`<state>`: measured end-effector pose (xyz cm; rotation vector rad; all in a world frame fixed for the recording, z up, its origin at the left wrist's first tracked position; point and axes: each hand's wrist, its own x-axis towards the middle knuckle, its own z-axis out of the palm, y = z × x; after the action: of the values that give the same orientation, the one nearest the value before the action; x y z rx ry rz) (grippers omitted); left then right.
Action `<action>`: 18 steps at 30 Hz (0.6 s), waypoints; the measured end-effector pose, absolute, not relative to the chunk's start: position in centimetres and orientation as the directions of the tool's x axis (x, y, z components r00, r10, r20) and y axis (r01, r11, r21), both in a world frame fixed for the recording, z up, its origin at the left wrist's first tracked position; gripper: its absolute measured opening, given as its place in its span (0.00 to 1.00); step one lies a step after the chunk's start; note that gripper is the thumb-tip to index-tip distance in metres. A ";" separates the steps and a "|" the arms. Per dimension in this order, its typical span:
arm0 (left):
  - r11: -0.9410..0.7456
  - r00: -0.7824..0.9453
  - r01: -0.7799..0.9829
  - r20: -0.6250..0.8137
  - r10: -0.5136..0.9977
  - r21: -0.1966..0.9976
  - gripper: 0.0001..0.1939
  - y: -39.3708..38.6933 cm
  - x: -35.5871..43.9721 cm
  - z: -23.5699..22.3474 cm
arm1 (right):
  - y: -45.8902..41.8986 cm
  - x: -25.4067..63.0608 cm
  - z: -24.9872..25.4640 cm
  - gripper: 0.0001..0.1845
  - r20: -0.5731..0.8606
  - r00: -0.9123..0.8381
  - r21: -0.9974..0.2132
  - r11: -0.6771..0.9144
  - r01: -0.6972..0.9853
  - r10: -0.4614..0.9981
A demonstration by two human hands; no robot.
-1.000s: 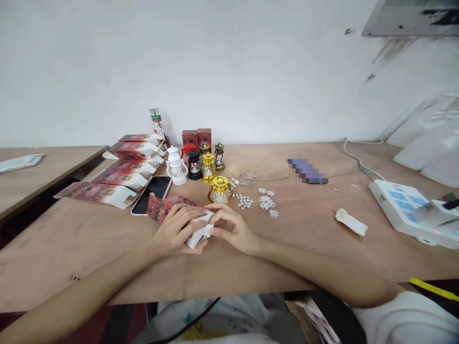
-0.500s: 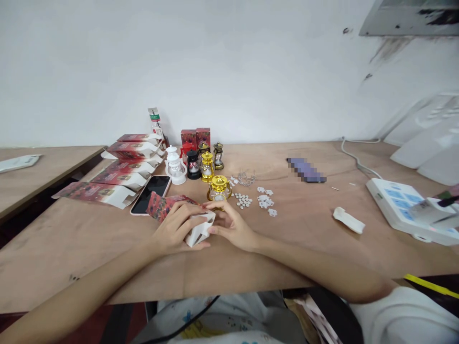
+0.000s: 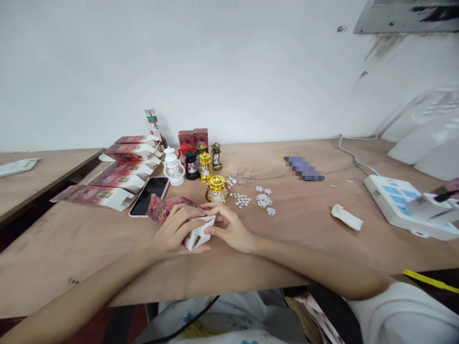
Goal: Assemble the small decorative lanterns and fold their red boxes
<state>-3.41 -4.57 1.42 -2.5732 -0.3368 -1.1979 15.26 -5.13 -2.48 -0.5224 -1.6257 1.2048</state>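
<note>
Both hands hold one small red printed cardboard box [image 3: 158,208], whose white end flaps face me. My left hand [image 3: 175,229] wraps over its side, partly hiding the print. With thumb and fingers at the white end, my right hand [image 3: 229,227] grips a flap. Just beyond the box stands a gold miniature lantern [image 3: 217,188]. Behind it are more small lanterns: a white one [image 3: 174,167], a black one [image 3: 191,166], another gold one [image 3: 205,168], a dark bronze one [image 3: 216,156] and a red one [image 3: 185,150].
Several flattened red boxes [image 3: 107,195] overlap at the left, beside a phone [image 3: 149,196]. Small white discs [image 3: 242,199], white cut pieces [image 3: 264,199] and wire parts [image 3: 245,177] lie right of the lanterns. A power strip [image 3: 401,205] with plugs sits at the right.
The white end flaps sit closer together now, with my right fingers pressing on them. Both hands stay in nearly the same place; the view has shifted slightly.
</note>
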 end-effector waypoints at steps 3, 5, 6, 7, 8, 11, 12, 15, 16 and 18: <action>-0.936 0.645 0.311 0.760 0.080 -0.166 0.27 -4.7 -3.3 1.6 | -5.4 15.1 -2.5 0.18 0.469 -0.364 -0.883 0.427 -0.195 0.805; -0.937 0.652 0.307 0.754 0.078 -0.168 0.26 -4.8 -3.3 1.6 | -5.6 15.1 -2.4 0.17 0.472 -0.349 -0.881 0.443 -0.165 0.809; -0.937 0.652 0.307 0.754 0.079 -0.167 0.26 -4.8 -3.2 1.6 | -5.7 15.1 -2.3 0.16 0.473 -0.347 -0.880 0.453 -0.144 0.810; -0.936 0.649 0.309 0.757 0.080 -0.167 0.26 -4.8 -3.2 1.6 | -5.7 15.1 -2.2 0.16 0.475 -0.346 -0.878 0.463 -0.124 0.809; -0.934 0.644 0.314 0.761 0.080 -0.168 0.26 -4.8 -3.1 1.6 | -5.8 15.2 -2.2 0.16 0.479 -0.347 -0.875 0.472 -0.110 0.807; -0.925 0.625 0.329 0.778 0.064 -0.188 0.27 -4.8 -3.1 1.5 | -5.8 15.4 -2.0 0.17 0.502 -0.361 -0.861 0.494 -0.123 0.786; -0.922 0.615 0.338 0.786 0.064 -0.189 0.27 -4.8 -3.1 1.6 | -5.8 15.5 -2.0 0.19 0.512 -0.368 -0.856 0.496 -0.145 0.776; -0.916 0.542 0.370 0.837 0.078 -0.154 0.29 -4.8 -3.4 2.1 | -5.8 15.7 -1.9 0.22 0.515 -0.386 -0.857 0.465 -0.221 0.766; -0.916 0.497 0.381 0.864 0.087 -0.127 0.29 -4.8 -3.6 2.5 | -5.8 15.8 -1.9 0.22 0.503 -0.387 -0.864 0.444 -0.236 0.773; -0.915 0.392 0.400 0.913 0.113 -0.058 0.28 -4.7 -4.2 3.4 | -5.6 15.9 -1.9 0.21 0.466 -0.391 -0.884 0.401 -0.239 0.794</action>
<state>-4.16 -4.74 3.37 -2.3844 -0.4515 -1.5326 15.94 -5.59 -1.92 -0.5036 -1.5959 1.2172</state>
